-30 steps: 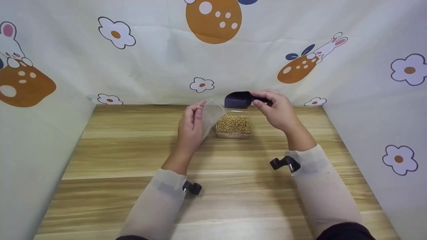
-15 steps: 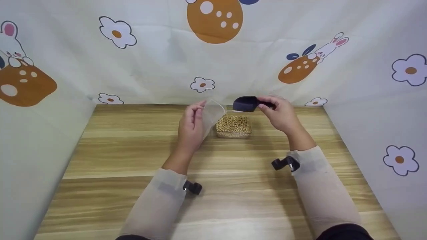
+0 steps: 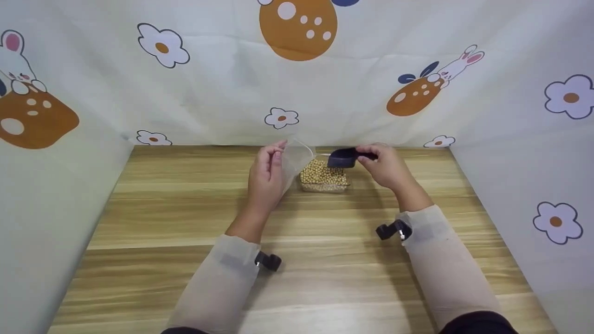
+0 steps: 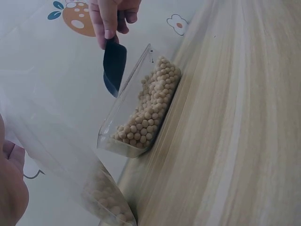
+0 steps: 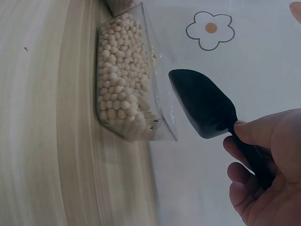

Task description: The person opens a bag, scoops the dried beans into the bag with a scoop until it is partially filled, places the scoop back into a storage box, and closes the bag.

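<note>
We see the right hand (image 3: pixel 383 164) pinching the handle of the black scoop (image 3: pixel 342 158) between thumb and fingers, its bowl just above the far side of the clear box (image 4: pixel 116 117); the box sits on the wood-grain table (image 3: pixel 325 269), well filled with pale round beans (image 5: pixel 120 70), and we can make out none in the scoop; on the other side our left hand (image 3: pixel 267 174) grips the upper edge of the clear bag (image 3: pixel 294 164), thumb against curled fingers, though how the hidden fingertips lie we cannot tell; the bag hangs just beside the box, with a few beans (image 4: pixel 108 202) in its bottom corner; as we judge it, the scoop could knock the thin rim if lowered at a poor angle, and a hard push could slide or tip the light box; an overfull scoop would likely shed beans over its open front, and round ones would roll away across the smooth table; the limp bag, held at one edge only, might fold its mouth shut or slump, so that beans meant for it would miss and scatter.
</note>
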Motion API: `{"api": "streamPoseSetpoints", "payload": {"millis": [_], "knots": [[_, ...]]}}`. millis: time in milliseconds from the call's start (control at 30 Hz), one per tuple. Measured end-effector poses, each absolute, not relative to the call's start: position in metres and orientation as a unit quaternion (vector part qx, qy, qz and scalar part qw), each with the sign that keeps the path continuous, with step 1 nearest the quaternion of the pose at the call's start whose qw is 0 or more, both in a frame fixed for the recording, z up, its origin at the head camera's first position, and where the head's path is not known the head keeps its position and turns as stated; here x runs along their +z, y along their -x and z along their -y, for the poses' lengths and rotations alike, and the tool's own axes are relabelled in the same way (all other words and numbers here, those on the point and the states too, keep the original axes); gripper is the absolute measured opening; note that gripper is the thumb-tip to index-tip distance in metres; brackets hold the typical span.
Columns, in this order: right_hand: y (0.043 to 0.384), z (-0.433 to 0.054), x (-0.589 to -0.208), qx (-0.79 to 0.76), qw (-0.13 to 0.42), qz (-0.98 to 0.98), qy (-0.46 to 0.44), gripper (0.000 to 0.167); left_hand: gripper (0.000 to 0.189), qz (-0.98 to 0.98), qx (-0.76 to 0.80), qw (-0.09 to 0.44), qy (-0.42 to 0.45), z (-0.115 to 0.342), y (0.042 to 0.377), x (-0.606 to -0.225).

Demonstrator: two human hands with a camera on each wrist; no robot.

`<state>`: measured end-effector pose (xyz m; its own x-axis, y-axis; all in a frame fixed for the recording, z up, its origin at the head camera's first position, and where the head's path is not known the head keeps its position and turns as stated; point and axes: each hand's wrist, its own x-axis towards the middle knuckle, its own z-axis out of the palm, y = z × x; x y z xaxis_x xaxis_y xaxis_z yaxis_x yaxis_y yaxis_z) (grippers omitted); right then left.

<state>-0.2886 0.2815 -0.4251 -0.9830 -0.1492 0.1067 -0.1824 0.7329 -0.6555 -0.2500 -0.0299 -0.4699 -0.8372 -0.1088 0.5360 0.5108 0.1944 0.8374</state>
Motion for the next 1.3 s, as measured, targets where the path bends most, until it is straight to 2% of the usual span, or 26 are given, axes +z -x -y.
{"api": "streamPoseSetpoints", "payload": {"millis": [567,967,1300], "knots": [[0.296,-0.257,-0.415,0.206,0.008,0.970,-0.129,0.028,0.019,0.722,-0.625,0.257,0.148,0.030,0.252,-0.471],[0.300,-0.252,-0.428,0.206,-0.031,0.969,-0.137,0.031,0.020,0.726,-0.618,0.262,0.149,0.029,0.251,-0.472],[0.302,-0.254,-0.442,0.258,-0.036,0.957,-0.129,0.030,0.021,0.734,-0.614,0.253,0.142,0.029,0.252,-0.471]]}}
